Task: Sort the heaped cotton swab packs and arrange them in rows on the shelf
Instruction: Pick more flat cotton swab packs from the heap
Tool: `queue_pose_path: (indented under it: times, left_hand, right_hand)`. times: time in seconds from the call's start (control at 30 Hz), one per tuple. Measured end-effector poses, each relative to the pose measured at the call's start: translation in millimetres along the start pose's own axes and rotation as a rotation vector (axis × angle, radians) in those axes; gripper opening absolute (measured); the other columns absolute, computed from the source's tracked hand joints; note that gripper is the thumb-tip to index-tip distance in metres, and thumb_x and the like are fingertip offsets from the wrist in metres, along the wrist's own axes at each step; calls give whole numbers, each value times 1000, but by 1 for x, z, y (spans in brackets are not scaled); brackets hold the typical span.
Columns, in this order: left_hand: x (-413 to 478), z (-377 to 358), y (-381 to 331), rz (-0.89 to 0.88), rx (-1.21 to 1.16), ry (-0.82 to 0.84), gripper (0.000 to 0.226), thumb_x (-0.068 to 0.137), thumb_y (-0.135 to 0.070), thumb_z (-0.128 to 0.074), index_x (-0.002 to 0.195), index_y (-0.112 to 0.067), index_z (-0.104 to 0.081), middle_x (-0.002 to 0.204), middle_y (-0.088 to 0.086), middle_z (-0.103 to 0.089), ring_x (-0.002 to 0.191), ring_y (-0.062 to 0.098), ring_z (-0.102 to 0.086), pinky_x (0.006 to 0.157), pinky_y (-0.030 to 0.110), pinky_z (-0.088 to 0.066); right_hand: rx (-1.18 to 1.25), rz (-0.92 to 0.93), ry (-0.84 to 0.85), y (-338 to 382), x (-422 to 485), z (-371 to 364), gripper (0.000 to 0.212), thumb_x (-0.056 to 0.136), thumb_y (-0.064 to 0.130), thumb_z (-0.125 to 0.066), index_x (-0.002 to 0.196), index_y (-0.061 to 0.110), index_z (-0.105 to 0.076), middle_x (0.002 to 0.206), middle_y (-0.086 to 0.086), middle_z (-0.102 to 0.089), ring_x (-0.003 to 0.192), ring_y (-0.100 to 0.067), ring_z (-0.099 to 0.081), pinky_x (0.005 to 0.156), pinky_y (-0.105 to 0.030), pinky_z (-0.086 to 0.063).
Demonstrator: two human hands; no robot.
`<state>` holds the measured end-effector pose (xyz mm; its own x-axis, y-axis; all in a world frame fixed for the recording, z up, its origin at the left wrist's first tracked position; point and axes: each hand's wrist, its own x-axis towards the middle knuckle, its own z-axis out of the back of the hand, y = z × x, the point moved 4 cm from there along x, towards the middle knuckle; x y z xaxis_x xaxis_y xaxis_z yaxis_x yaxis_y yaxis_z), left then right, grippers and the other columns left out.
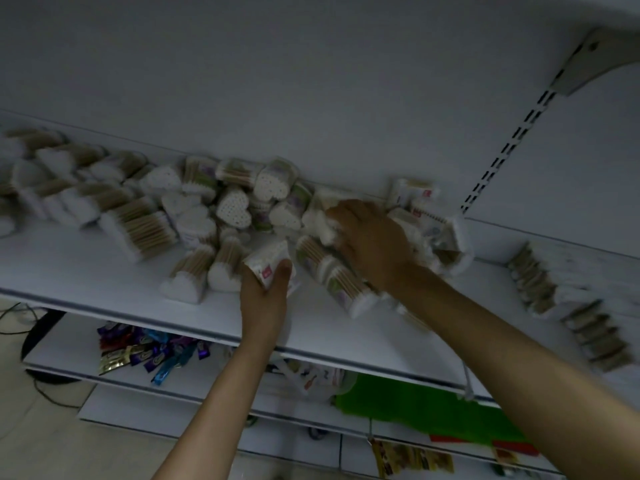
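A heap of cotton swab packs [239,202], many heart-shaped with wooden sticks, lies along the back of the white shelf [104,271]. My left hand [265,296] holds a white swab pack with a red label [265,259] at the heap's front. My right hand [372,237] reaches into the heap and grips a white pack [320,220]. More packs [429,206] sit behind my right hand against the back wall. Rows of packs [79,188] lie at the left.
A row of flat packs [540,282] runs along the shelf at the right. A shelf bracket and slotted upright [512,140] stand at the upper right. The lower shelf holds coloured wrappers [145,348], white bags [311,375] and a green item [415,407].
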<state>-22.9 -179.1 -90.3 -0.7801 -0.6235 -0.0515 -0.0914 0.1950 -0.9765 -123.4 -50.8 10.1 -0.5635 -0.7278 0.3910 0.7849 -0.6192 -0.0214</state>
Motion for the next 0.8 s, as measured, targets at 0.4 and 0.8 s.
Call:
queue_pose_path:
  times: [0.4, 0.8]
  left_hand:
    - [-17, -17, -17, -42, -38, 10, 26, 94, -10, -59, 110, -31, -57, 105, -16, -62, 101, 3, -63, 81, 14, -50]
    - [-22, 5, -29, 43, -103, -146, 52, 99, -27, -52, 147, -19, -35, 138, -4, -51, 123, 13, -51, 108, 31, -39]
  right_hand:
    - [262, -236, 5, 10, -55, -16, 49, 78, 11, -71, 123, 1, -57, 132, -23, -50, 117, -40, -51, 92, -45, -48]
    - [1113, -716, -181, 44, -54, -11, 29, 94, 23, -59, 122, 17, -61, 113, 8, -63, 102, -4, -60, 82, -7, -46]
